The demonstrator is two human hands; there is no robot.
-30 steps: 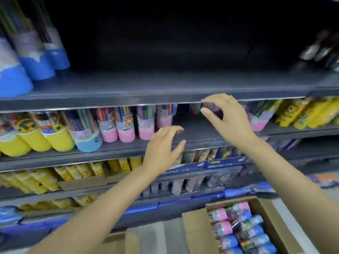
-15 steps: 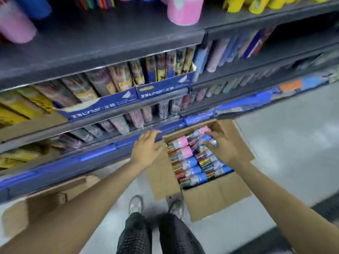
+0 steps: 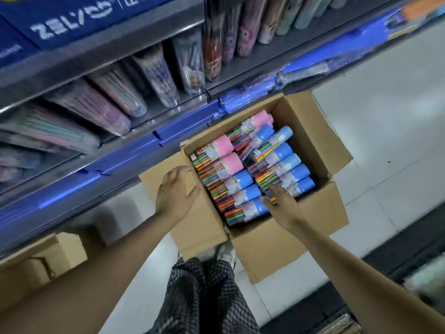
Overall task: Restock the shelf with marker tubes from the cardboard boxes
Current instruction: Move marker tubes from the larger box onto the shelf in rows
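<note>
Grey shelf (image 3: 154, 34) along the top, stacked with tilted packs of pens. Below on the pale floor (image 3: 385, 145), open cardboard box (image 3: 320, 131), packed with marker tubes (image 3: 272, 162) lying on their sides, pink and blue caps. Second cardboard box (image 3: 45, 259) at lower left. Left hand (image 3: 177, 192) flat on the box's left flap, fingers relaxed. Right hand (image 3: 280, 203) reaching among the nearest blue-capped tubes, fingers spread, touching them, nothing gripped.

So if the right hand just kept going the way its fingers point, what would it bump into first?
The right hand points into the open cardboard box, with its fingertips already at the blue-capped marker tubes nearest the person. It would most likely meet those first, though depth is hard to judge from above.
</note>
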